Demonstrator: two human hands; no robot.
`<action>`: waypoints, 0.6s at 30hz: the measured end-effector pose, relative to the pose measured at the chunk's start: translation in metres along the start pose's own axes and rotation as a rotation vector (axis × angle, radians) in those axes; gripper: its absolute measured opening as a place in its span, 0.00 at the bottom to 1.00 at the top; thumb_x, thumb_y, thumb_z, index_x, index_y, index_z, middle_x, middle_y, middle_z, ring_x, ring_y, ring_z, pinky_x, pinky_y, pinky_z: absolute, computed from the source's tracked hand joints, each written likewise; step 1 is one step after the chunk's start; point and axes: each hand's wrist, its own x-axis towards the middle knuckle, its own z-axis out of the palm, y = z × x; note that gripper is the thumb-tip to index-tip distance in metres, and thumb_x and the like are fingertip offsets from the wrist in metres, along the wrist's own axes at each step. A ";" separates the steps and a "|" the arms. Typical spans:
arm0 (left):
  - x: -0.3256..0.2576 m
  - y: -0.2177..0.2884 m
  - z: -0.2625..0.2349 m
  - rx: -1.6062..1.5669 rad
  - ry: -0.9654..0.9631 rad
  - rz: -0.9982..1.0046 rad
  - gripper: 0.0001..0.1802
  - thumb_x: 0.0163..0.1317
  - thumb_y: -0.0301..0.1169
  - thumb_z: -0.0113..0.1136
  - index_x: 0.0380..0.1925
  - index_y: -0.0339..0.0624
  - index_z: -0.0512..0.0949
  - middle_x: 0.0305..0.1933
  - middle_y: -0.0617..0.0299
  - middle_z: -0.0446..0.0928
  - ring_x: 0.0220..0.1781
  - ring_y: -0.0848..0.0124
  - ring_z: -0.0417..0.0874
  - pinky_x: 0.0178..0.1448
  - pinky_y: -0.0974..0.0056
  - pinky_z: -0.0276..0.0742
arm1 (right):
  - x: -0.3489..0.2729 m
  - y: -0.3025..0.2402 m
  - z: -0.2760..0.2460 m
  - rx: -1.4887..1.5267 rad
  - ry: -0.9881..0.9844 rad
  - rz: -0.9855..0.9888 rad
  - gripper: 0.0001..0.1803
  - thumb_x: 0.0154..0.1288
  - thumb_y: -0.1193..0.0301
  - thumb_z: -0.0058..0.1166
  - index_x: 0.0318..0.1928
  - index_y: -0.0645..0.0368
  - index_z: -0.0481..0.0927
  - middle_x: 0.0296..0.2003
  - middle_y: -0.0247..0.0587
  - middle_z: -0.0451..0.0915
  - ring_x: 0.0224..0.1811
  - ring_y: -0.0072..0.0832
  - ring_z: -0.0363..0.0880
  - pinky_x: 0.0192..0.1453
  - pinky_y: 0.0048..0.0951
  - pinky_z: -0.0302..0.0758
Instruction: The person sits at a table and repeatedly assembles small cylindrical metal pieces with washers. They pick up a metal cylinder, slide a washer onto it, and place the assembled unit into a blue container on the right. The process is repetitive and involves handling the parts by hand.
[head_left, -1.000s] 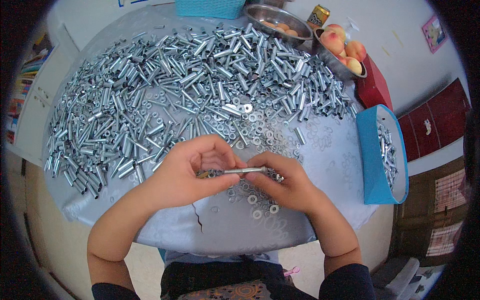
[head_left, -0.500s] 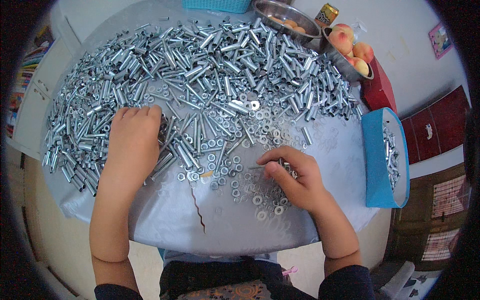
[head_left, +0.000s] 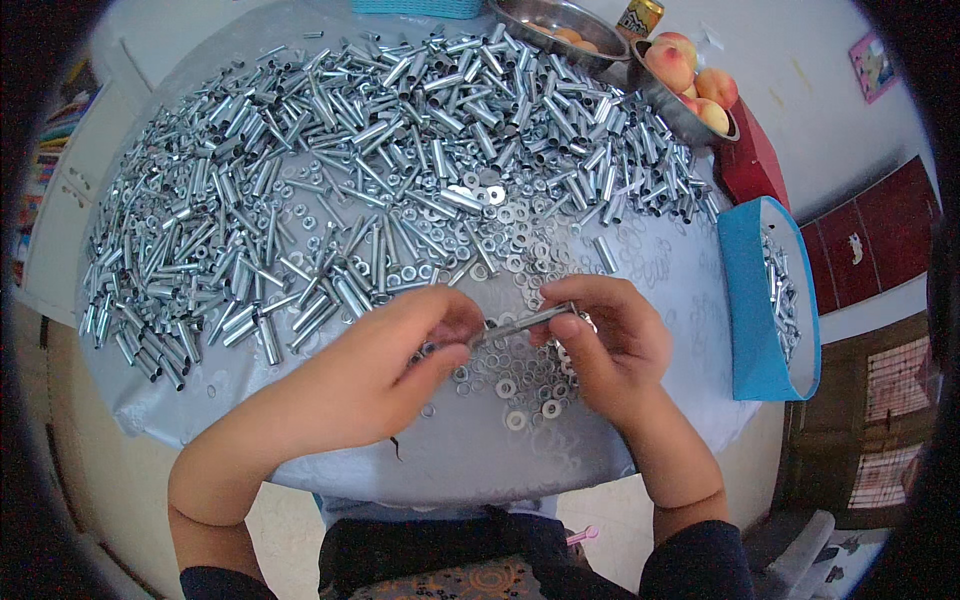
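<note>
Over the near part of the table my two hands meet at a slim silver metal bolt (head_left: 525, 323), held slanting with its right end higher. My right hand (head_left: 625, 345) pinches that end between thumb and forefinger, other fingers curled beneath. The curled fingers of my left hand (head_left: 370, 365) close at the bolt's left end; small bits of metal show inside them, too hidden to name. Below and between the hands lie loose washers (head_left: 506, 388) and nuts. Past them spreads a large heap of silver sleeves and bolts (head_left: 400, 130).
At the right edge stands a blue fabric bin (head_left: 745, 300) with metal parts inside. Peaches (head_left: 672, 62) fill a steel bowl at the back right, beside another steel bowl (head_left: 510, 12), a can (head_left: 640, 17) and a red box (head_left: 755, 160). A turquoise basket (head_left: 415, 7) sits at the back.
My left hand has left the heap on the left and come right and nearer, up to the right hand. The right hand has moved slightly right, still pinching a thin metal piece.
</note>
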 end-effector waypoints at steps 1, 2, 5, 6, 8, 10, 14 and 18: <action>0.001 0.004 0.000 0.004 -0.048 -0.048 0.14 0.58 0.26 0.52 0.44 0.33 0.66 0.38 0.59 0.70 0.43 0.73 0.71 0.49 0.68 0.67 | 0.001 -0.001 -0.001 -0.014 0.003 -0.016 0.13 0.52 0.75 0.58 0.41 0.59 0.77 0.31 0.40 0.78 0.28 0.22 0.76 0.33 0.22 0.72; 0.002 0.003 0.001 -0.020 -0.052 -0.037 0.15 0.58 0.25 0.52 0.44 0.33 0.66 0.38 0.59 0.70 0.43 0.73 0.71 0.49 0.68 0.67 | 0.001 -0.002 -0.002 -0.028 0.005 -0.032 0.14 0.52 0.76 0.58 0.41 0.58 0.77 0.31 0.39 0.78 0.27 0.21 0.75 0.33 0.21 0.72; 0.003 0.000 0.003 -0.122 -0.046 -0.042 0.14 0.57 0.24 0.52 0.43 0.33 0.66 0.39 0.59 0.70 0.44 0.72 0.72 0.50 0.68 0.67 | 0.002 -0.003 -0.003 -0.061 0.033 -0.070 0.13 0.52 0.77 0.57 0.41 0.59 0.77 0.28 0.38 0.77 0.25 0.21 0.73 0.31 0.21 0.71; 0.003 0.003 0.003 -0.177 -0.032 -0.068 0.13 0.57 0.24 0.52 0.42 0.33 0.67 0.39 0.57 0.70 0.45 0.70 0.73 0.50 0.67 0.68 | 0.002 -0.003 -0.003 -0.068 0.046 -0.077 0.13 0.52 0.77 0.57 0.41 0.59 0.77 0.27 0.38 0.77 0.25 0.20 0.73 0.31 0.20 0.71; 0.004 0.003 0.003 -0.224 -0.029 -0.074 0.13 0.57 0.23 0.52 0.42 0.33 0.67 0.40 0.58 0.70 0.45 0.71 0.73 0.50 0.68 0.68 | 0.002 -0.004 -0.003 -0.084 0.070 -0.090 0.13 0.52 0.78 0.57 0.40 0.59 0.77 0.26 0.37 0.76 0.24 0.20 0.72 0.30 0.20 0.70; 0.005 -0.002 0.002 -0.204 -0.047 -0.034 0.16 0.57 0.23 0.53 0.45 0.34 0.66 0.39 0.62 0.69 0.45 0.75 0.70 0.50 0.70 0.66 | 0.002 -0.004 -0.003 -0.096 0.086 -0.095 0.13 0.51 0.78 0.58 0.40 0.59 0.77 0.25 0.37 0.76 0.24 0.20 0.71 0.29 0.20 0.70; 0.005 -0.006 0.003 -0.200 -0.060 -0.011 0.16 0.56 0.22 0.54 0.46 0.34 0.65 0.40 0.62 0.69 0.46 0.75 0.71 0.50 0.70 0.67 | 0.002 -0.006 -0.003 -0.085 0.069 -0.084 0.13 0.51 0.78 0.58 0.40 0.59 0.77 0.25 0.37 0.75 0.24 0.20 0.71 0.28 0.20 0.69; 0.006 -0.004 0.003 -0.256 -0.055 -0.054 0.16 0.56 0.22 0.55 0.45 0.33 0.66 0.40 0.62 0.70 0.46 0.75 0.71 0.51 0.70 0.68 | 0.003 -0.008 -0.004 -0.113 0.051 -0.130 0.13 0.51 0.78 0.57 0.40 0.59 0.77 0.25 0.37 0.75 0.23 0.21 0.71 0.29 0.20 0.69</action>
